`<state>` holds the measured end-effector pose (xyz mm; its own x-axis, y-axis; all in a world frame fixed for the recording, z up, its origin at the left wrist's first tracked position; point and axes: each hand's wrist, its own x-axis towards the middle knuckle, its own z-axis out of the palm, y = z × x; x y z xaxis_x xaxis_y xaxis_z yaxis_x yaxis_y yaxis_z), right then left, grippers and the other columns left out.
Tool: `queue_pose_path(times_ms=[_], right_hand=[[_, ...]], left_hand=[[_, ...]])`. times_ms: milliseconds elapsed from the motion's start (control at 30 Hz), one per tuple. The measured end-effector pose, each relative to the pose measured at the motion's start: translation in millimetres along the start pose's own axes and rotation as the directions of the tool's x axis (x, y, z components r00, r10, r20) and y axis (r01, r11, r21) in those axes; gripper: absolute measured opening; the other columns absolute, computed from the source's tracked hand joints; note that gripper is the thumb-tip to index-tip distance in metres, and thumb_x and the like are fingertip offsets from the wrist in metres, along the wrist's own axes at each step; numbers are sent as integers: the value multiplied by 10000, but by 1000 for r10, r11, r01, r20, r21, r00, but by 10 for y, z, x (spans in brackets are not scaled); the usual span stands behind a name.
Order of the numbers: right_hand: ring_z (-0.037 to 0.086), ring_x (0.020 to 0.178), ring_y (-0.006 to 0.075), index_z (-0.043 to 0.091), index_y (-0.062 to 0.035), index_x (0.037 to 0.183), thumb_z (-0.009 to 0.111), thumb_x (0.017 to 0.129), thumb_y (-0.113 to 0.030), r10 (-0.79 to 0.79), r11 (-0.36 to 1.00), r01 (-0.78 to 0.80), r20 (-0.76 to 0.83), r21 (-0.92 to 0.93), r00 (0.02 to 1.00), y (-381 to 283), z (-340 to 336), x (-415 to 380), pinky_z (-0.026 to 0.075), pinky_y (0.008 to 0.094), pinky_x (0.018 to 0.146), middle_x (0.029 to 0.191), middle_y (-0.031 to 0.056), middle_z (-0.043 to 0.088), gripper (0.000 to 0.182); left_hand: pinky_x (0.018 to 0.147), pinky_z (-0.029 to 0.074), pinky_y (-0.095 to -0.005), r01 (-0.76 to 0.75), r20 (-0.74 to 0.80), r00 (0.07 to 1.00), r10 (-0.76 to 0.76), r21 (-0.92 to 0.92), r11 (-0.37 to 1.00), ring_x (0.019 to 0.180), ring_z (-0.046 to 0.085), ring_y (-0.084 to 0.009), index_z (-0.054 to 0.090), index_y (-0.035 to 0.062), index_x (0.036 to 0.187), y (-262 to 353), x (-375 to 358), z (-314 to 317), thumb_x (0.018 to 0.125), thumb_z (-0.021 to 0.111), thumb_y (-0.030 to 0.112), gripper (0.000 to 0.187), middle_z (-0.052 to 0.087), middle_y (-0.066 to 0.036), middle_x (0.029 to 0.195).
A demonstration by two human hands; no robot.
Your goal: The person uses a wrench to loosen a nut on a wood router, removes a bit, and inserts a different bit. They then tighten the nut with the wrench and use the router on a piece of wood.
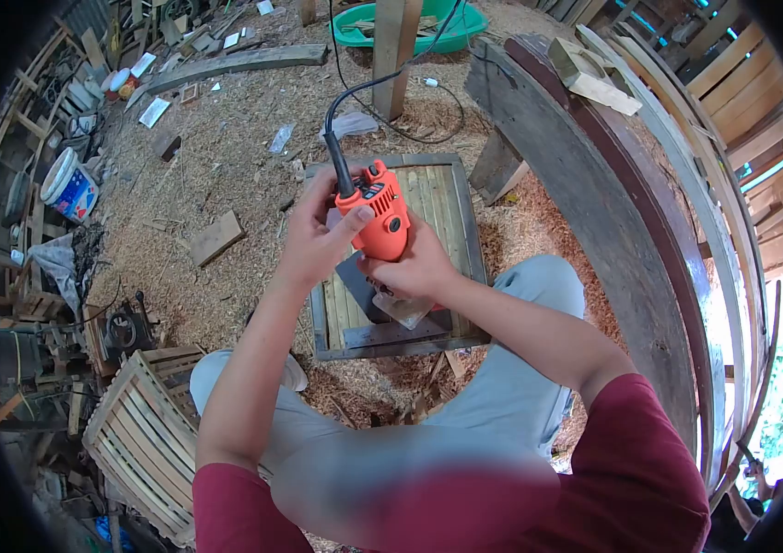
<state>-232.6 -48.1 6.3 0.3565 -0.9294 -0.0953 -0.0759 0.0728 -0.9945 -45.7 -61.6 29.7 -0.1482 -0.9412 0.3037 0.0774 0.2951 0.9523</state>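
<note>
An orange trim router (380,238) is held in both hands above a slatted wooden panel (438,189) with a dark frame. The fingers of my left hand (318,235) wrap round the router's upper end near the cord, thumb on the housing. My right hand (421,263) grips the lower part of the body from the right side. Below it, a clear plastic piece and a grey flat part (355,284) show at the base, partly covered by my right hand. A black power cord (340,166) rises from the top of the router.
Long thick planks (585,194) lean along the right. A wooden post (395,55) stands ahead before a green basin (345,32). Shavings cover the ground, with a loose wood block (217,239). At left are a white bucket (67,184) and a slatted piece (138,442). Another person's hand (756,475) shows lower right.
</note>
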Motion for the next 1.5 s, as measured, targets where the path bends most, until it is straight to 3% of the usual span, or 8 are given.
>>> queue_pose_path(times_ms=[167,433,633,833,933,1033,1233,1500], right_hand=[[704,1032,161,544,1,1345,834,733,-103,-43,997,44,16,-60,999,-40,-7,56,584,347,913,1157,90,712,685],[706,963,160,588,-1,1268,848,702,-178,-8,987,18,59,-163,998,11,7,98,583,342,881,1057,77,725,648],[709,943,150,607,-18,1179,799,778,-34,-61,998,58,211,21,976,30,-49,143,591,335,818,1055,69,717,444],[723,1027,190,523,-5,1316,858,803,-70,45,990,-70,197,123,979,-49,22,124,597,347,873,1111,88,718,616],[713,1075,201,533,-14,1322,910,792,-129,-151,985,151,9,-88,989,80,208,133,593,362,909,1155,86,714,660],[700,1124,199,552,-30,1324,946,763,-160,-155,985,154,6,78,988,-42,318,71,585,368,938,1231,85,697,698],[681,1164,199,518,-52,1409,955,742,-154,-16,976,43,124,-212,992,-221,221,57,572,378,966,1335,77,653,804],[674,1177,200,545,-56,1413,901,787,-132,-308,946,317,110,-73,945,-39,188,-11,562,379,994,1312,79,671,724]], left_hand=[[1156,432,-366,109,5,994,-111,-221,969,1286,585,-174,587,51,1412,2,-23,-45,963,790,190,512,596,-53,1403],[1097,479,-367,152,10,988,-152,-130,980,1252,592,-174,535,86,1452,-8,9,-113,992,765,218,532,603,-55,1348],[1135,431,-397,118,-4,993,-119,-117,986,1308,534,-186,315,115,1584,201,40,59,1049,673,234,655,517,-99,1427],[996,527,-390,70,-50,996,-79,-155,985,1174,641,-220,256,134,1502,237,60,108,1009,740,244,699,598,-162,1306],[938,542,-376,4,-100,995,-6,-17,1000,1101,665,-225,257,82,1461,199,64,101,962,795,294,764,633,-176,1205],[931,540,-373,-33,-111,993,38,53,998,1074,668,-229,263,55,1421,152,45,141,935,822,330,790,636,-179,1166],[955,503,-410,-97,-190,975,112,87,991,1053,634,-250,283,43,1349,153,2,219,904,850,352,784,603,-149,1107],[962,457,-458,-83,-158,978,135,299,951,1090,569,-277,309,46,1332,308,-142,345,866,878,372,804,511,-154,1166]])
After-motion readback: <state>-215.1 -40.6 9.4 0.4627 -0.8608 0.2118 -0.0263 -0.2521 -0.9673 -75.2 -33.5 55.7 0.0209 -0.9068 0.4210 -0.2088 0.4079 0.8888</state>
